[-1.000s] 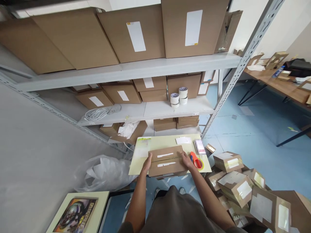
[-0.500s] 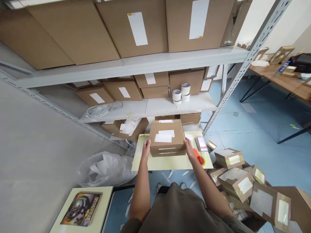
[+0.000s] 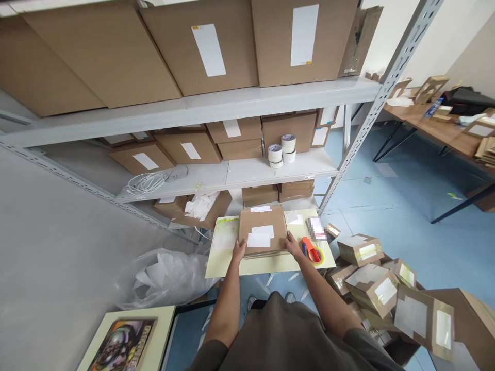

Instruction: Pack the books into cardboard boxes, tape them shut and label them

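A brown cardboard box [image 3: 251,216] with white labels on its top is at the pale yellow table [image 3: 222,263], right in front of me. My left hand [image 3: 240,249] grips its near left edge, thumb on top. On the opposite side my right hand [image 3: 293,244] is closed on the near right edge. The fingers under the box are hidden. Just right of my right hand lies a red tape dispenser [image 3: 311,250] with a yellow roll. White papers [image 3: 293,218] lie behind the box on the right.
Grey shelving [image 3: 282,167] with cartons stands ahead, holding white tape rolls [image 3: 275,153] and a coiled cable [image 3: 146,183]. Used boxes [image 3: 371,288] are heaped at the right. A plastic bag [image 3: 166,278] sits left, beyond a picture-covered box [image 3: 122,345].
The box has come down and tilted, showing more of its top and less of its front side. Both hands moved with it. My view has shifted slightly to the right.
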Available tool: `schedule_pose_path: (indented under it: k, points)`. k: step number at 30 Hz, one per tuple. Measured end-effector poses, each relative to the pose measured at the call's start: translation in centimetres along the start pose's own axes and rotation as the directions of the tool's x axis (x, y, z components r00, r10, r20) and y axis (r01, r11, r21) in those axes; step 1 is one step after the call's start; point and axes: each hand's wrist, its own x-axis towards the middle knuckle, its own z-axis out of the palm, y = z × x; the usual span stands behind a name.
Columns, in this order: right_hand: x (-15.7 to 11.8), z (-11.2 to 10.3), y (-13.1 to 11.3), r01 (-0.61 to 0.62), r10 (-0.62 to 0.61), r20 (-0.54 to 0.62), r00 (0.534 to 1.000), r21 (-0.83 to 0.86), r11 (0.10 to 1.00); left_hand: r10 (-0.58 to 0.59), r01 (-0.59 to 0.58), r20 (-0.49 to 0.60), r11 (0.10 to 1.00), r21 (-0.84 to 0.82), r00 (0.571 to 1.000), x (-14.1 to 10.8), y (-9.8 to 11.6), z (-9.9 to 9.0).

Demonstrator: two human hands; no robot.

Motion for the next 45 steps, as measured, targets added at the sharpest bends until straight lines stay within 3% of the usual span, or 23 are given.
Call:
schedule_pose_path:
  k: [5, 11, 14, 17, 21, 24, 27, 31, 33, 35, 39, 45]
  points:
    - [-0.7, -0.3, -2.1, 0.01, -0.01, 0.033, 0.999, -0.009, 1.0, 0.101, -0.098, -0.047, 0.993, 0.068, 0.994, -0.7, 0.2, -1.2]
    - [-2.8, -2.5, -2.5, 0.178, -0.171, -0.079, 0.982, 0.088, 0.98, 0.349, -0.369, -0.125, 0.903, -0.22, 0.929, -2.4, -1.3, -1.2]
    - [-3.1, -3.0, -1.7, 0.145, -0.144, -0.038, 0.989, 0.05, 0.988, 0.326, -0.343, -0.11, 0.908, -0.242, 0.939, -2.8, -1.2, -0.4]
    - [-3.0, -2.6, -0.4, 0.112, -0.112, 0.022, 0.993, -0.005, 0.994, 0.28, -0.279, -0.027, 0.932, -0.232, 0.96, -3.1, -0.7, 0.7]
    - [-2.6, -2.0, 0.9, 0.149, -0.147, 0.032, 0.989, -0.058, 0.987, 0.289, -0.265, 0.076, 0.937, -0.229, 0.954, -3.4, 0.1, 1.3]
    - [-2.5, -2.3, 0.8, 0.127, -0.126, 0.022, 0.992, -0.081, 0.989, 0.291, -0.277, 0.091, 0.95, -0.143, 0.952, -3.6, 0.7, 0.3]
    - [-2.7, -3.0, -0.2, 0.109, -0.109, 0.004, 0.994, -0.061, 0.992, 0.313, -0.313, -0.006, 0.949, -0.034, 0.95, -3.9, 1.7, -1.6]
    - [-2.9, -3.7, -3.0, 0.153, -0.152, -0.044, 0.987, 0.003, 0.988, 0.439, -0.45, -0.133, 0.891, -0.06, 0.888, -4.5, 5.0, -3.2]
    - [-2.9, -3.8, -4.4, 0.196, -0.195, -0.058, 0.979, 0.022, 0.98, 0.492, -0.497, -0.072, 0.863, -0.092, 0.868, -4.8, 7.2, -2.8]
    - [-2.7, -3.6, -5.4, 0.225, -0.225, -0.053, 0.973, 0.006, 0.974, 0.526, -0.52, 0.072, 0.85, -0.087, 0.847, -4.8, 9.2, -1.7]
    - [-2.1, -2.8, -5.8, 0.239, -0.239, 0.002, 0.971, -0.054, 0.97, 0.458, -0.505, 0.366, 0.862, 0.04, 0.81, -4.5, 11.2, 0.6]
    - [-2.0, -2.2, -4.7, 0.261, -0.251, 0.077, 0.965, -0.15, 0.954, 0.4, -0.479, 0.36, 0.862, 0.164, 0.843, -3.7, 10.2, 1.2]
